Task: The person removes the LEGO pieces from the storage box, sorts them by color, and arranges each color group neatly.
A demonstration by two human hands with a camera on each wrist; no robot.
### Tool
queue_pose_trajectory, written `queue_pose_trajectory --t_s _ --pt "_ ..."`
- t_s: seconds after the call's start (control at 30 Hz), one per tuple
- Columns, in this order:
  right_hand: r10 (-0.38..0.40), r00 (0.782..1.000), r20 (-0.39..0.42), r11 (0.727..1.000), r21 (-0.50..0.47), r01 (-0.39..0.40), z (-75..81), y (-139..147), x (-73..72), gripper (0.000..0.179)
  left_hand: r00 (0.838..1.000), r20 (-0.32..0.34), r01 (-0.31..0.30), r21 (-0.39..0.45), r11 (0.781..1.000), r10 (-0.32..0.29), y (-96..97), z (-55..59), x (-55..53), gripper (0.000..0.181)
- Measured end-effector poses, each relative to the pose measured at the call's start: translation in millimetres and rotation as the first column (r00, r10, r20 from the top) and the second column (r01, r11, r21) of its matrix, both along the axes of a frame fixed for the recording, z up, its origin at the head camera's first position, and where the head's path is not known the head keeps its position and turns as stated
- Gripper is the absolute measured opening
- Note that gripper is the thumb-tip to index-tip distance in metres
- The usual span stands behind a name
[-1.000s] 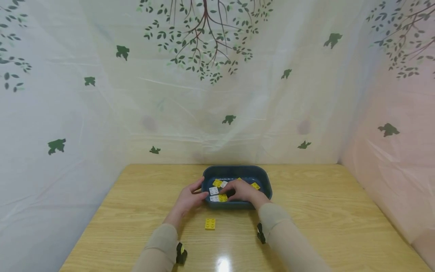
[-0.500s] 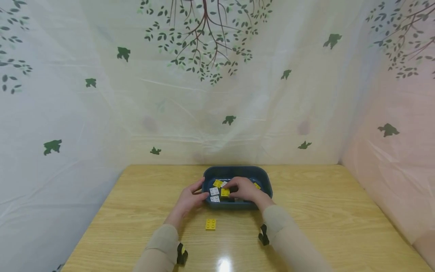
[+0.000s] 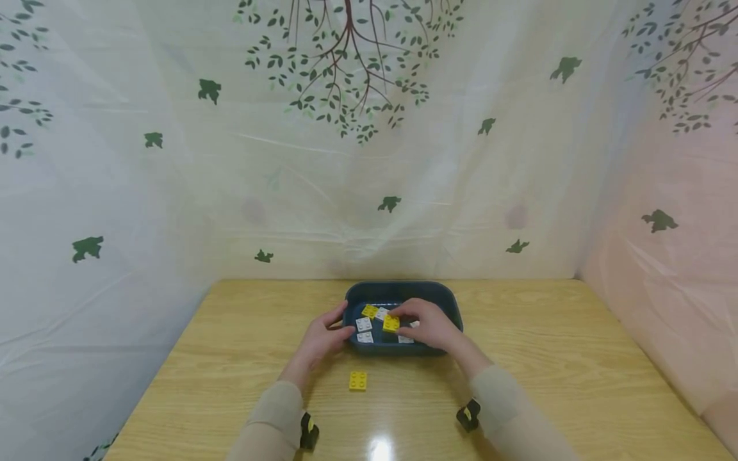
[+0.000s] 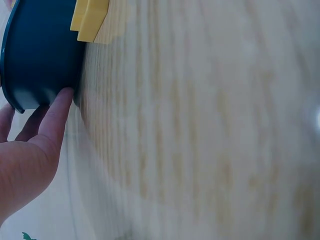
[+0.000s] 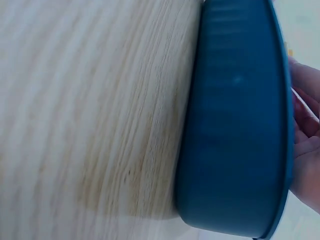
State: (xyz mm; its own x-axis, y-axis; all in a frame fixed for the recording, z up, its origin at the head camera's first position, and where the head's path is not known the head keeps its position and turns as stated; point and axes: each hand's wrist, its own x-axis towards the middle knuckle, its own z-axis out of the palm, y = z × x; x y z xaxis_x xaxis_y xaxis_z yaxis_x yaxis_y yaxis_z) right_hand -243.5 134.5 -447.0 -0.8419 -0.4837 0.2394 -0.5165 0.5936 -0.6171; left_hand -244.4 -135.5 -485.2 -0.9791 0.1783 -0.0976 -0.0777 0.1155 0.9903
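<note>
A dark blue plastic tub sits toward the back of the table, with white and yellow toy bricks inside. My left hand holds its left end, fingers along the outer wall and thumb near the front corner. In the left wrist view, fingertips of that hand touch the tub's wall. Between thumb and fingertips my right hand pinches a yellow brick over the tub. From the right wrist, the tub's wall hides that brick's grip and part of the right hand.
One yellow brick lies on the wooden table in front of the tub. Inside, white bricks lie at the left, beside another yellow brick. A printed curtain hangs along the table's back edge.
My right hand has taken hold of a yellow brick from the tub's front left and drawn it up and to the right. The left hand stays on the tub.
</note>
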Motion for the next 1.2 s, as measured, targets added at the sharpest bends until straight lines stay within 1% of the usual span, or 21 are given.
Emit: queue_pose_trajectory --t_s 0.23,0.43,0.7,0.77,0.97,1.03,1.13,1.17,1.2 --pt "0.029 0.999 0.015 0.999 -0.022 -0.028 5.5 4.9 15.7 0.035 1.000 -0.002 -0.003 0.006 1.000 0.003 0.9 -0.6 -1.8 0.067" --pt "0.031 0.999 -0.009 0.999 -0.028 -0.031 2.7 8.9 26.8 0.034 1.000 -0.012 0.001 0.003 1.000 -0.001 0.2 -0.9 -3.5 0.066" --pt "0.037 0.999 -0.041 0.998 -0.053 -0.039 0.4 10.0 41.0 0.035 1.000 0.006 0.006 -0.004 1.000 -0.006 -0.9 2.3 -4.5 0.066" --pt "0.049 0.998 -0.046 0.997 -0.061 -0.052 0.6 9.8 43.9 0.035 1.000 0.011 0.000 -0.015 1.000 0.000 -0.8 2.5 -5.2 0.066" --pt "0.081 0.991 -0.111 0.995 -0.056 -0.087 -2.7 7.7 49.3 0.035 1.000 0.010 0.006 -0.017 1.000 -0.006 -0.8 1.7 -7.8 0.066" --pt "0.082 0.990 -0.115 0.995 -0.047 -0.088 -4.1 6.2 51.1 0.036 1.000 0.004 0.013 -0.020 1.000 -0.012 -0.9 1.4 -8.6 0.067" --pt "0.082 0.991 -0.101 0.996 -0.025 -0.085 -6.4 3.8 53.9 0.036 1.000 -0.001 0.015 -0.019 1.000 -0.016 -1.3 1.0 -10.1 0.067" --pt "0.085 0.992 -0.097 0.996 -0.016 -0.087 -7.2 3.1 54.8 0.036 1.000 -0.004 0.018 -0.022 1.000 -0.018 -1.2 2.0 -10.3 0.067" --pt "0.083 0.993 -0.086 0.996 -0.008 -0.084 -7.6 2.5 56.0 0.037 1.000 -0.005 0.024 -0.022 0.999 -0.024 -0.9 6.3 -8.2 0.067"
